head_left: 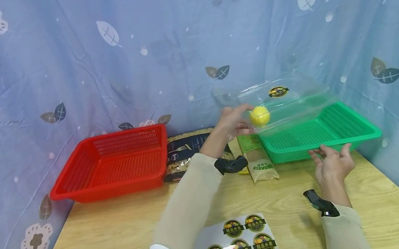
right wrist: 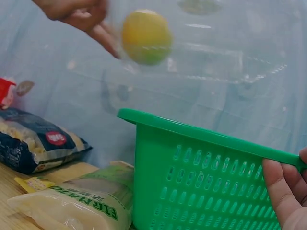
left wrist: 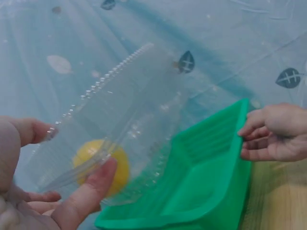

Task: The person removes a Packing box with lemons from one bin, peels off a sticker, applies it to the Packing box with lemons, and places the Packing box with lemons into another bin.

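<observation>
My left hand [head_left: 230, 124] grips one end of a clear plastic box [head_left: 299, 104], held in the air above the green basket [head_left: 321, 144]. Inside the box, near those fingers, is a round yellow fruit [head_left: 260, 116]; its exact kind is unclear. A black and gold oval sticker [head_left: 278, 92] shows on the box. My right hand [head_left: 333, 167] holds the front rim of the basket, fingers and thumb at the edge. In the right wrist view the basket's slotted wall [right wrist: 201, 182] looks tilted.
A red basket [head_left: 108, 190] stands at the left. Between the baskets lie a dark blue food packet [head_left: 182, 151] and a green and beige packet [head_left: 260, 160]. A sheet of round stickers [head_left: 232, 243] lies at the table's front. A patterned blue curtain [head_left: 162, 62] hangs behind.
</observation>
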Demonstrator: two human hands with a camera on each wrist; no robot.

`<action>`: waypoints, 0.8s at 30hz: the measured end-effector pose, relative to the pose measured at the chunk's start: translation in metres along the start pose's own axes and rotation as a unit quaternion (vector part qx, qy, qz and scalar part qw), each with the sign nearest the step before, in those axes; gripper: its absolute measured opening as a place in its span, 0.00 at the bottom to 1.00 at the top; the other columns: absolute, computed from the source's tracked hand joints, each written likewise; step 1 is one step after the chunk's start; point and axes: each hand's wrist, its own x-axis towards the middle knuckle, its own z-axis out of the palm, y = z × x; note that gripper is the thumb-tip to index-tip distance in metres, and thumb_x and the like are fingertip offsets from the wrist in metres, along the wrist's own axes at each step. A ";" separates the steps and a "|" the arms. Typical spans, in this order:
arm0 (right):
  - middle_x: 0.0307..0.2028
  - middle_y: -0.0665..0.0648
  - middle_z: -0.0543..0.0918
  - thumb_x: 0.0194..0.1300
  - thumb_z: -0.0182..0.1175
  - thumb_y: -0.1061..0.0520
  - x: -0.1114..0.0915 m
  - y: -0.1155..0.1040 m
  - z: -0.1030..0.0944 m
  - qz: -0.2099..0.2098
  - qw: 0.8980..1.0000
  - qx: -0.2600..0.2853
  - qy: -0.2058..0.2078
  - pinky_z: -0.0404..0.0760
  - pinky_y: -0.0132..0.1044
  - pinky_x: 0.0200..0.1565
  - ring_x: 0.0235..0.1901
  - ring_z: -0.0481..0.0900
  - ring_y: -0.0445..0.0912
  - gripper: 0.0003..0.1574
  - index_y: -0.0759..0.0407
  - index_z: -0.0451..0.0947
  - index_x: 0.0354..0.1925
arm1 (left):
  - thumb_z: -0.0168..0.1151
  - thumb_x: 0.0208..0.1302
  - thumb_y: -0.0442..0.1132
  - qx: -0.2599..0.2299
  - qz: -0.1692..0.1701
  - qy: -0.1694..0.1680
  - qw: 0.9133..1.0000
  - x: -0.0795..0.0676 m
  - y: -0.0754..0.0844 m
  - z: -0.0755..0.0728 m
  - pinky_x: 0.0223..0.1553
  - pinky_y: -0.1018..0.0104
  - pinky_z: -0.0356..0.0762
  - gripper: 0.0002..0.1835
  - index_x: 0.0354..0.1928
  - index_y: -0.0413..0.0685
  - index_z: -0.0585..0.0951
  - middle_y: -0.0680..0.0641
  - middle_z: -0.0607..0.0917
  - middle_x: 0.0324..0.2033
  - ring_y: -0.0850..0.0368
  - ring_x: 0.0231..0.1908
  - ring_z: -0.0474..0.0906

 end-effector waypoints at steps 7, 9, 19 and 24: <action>0.48 0.59 0.66 0.76 0.51 0.64 -0.001 0.001 -0.001 -0.002 1.000 -0.006 -0.003 0.85 0.38 0.44 0.36 0.74 0.48 0.50 0.31 0.39 0.79 | 0.73 0.59 0.44 0.008 0.024 0.058 0.998 0.012 -0.016 0.041 0.29 0.59 0.87 0.33 0.61 0.34 0.74 0.34 0.84 0.34 0.45 0.21 0.84; 0.48 0.59 0.66 0.76 0.50 0.65 0.000 0.000 -0.001 -0.006 1.000 -0.008 -0.009 0.85 0.37 0.44 0.37 0.74 0.47 0.50 0.32 0.37 0.79 | 0.74 0.59 0.44 0.016 0.030 0.072 0.997 0.015 -0.020 0.050 0.28 0.60 0.86 0.29 0.57 0.35 0.77 0.38 0.83 0.36 0.46 0.20 0.84; 0.42 0.58 0.72 0.74 0.54 0.66 0.001 0.004 -0.002 -0.010 0.999 0.024 -0.019 0.85 0.39 0.43 0.36 0.76 0.48 0.53 0.30 0.40 0.79 | 0.75 0.59 0.47 0.108 0.033 0.122 0.986 0.028 -0.041 0.065 0.26 0.60 0.86 0.24 0.50 0.40 0.79 0.43 0.82 0.30 0.50 0.17 0.83; 0.35 0.57 0.74 0.72 0.57 0.68 0.001 0.003 -0.003 -0.008 0.998 0.055 -0.020 0.85 0.40 0.41 0.34 0.77 0.48 0.55 0.29 0.41 0.79 | 0.75 0.58 0.51 0.185 0.043 0.141 0.972 0.040 -0.051 0.074 0.26 0.60 0.86 0.20 0.40 0.42 0.82 0.46 0.83 0.26 0.53 0.14 0.82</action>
